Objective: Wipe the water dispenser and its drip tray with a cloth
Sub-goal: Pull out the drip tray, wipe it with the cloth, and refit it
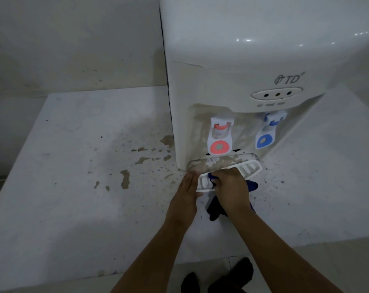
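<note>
A white water dispenser [253, 66] stands on a white counter [78, 166], with a red tap [220, 135] and a blue tap [268, 132] in its stained recess. The white slotted drip tray [247, 169] lies tilted at the dispenser's base, partly pulled out of its dirty slot [219, 161]. My right hand [232, 190] grips a dark blue cloth [216, 206] and presses it on the tray's grille. My left hand [186, 188] lies with straight fingers against the tray's left end.
Brown stains and specks [141, 159] cover the counter to the left of the dispenser. A wall [73, 39] rises behind the counter. The counter's front edge runs near my forearms, and my dark shoes [221, 278] show on the floor below.
</note>
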